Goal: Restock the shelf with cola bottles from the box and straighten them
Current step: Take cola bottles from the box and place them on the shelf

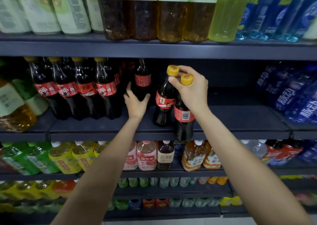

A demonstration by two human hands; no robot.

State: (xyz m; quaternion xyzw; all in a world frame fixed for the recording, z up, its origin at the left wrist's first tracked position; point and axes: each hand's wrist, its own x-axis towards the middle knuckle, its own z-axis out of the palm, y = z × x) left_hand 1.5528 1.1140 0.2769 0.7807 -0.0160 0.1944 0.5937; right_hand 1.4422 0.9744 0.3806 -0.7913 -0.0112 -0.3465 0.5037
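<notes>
My right hand (190, 89) grips two yellow-capped cola bottles by their necks. One of these bottles (163, 104) stands on the dark middle shelf (240, 120). The other bottle (183, 120) hangs in front of the shelf's front edge. My left hand (136, 103) is wrapped around the base of a cola bottle (142, 80) that stands deeper on the shelf. A row of cola bottles (77, 89) with red labels lines the shelf to the left.
Blue drink bottles (291, 94) fill the shelf's right end, with bare shelf between them and my right hand. Tea and juice bottles (171, 19) stand on the shelf above. Mixed drinks (147, 156) fill the shelves below.
</notes>
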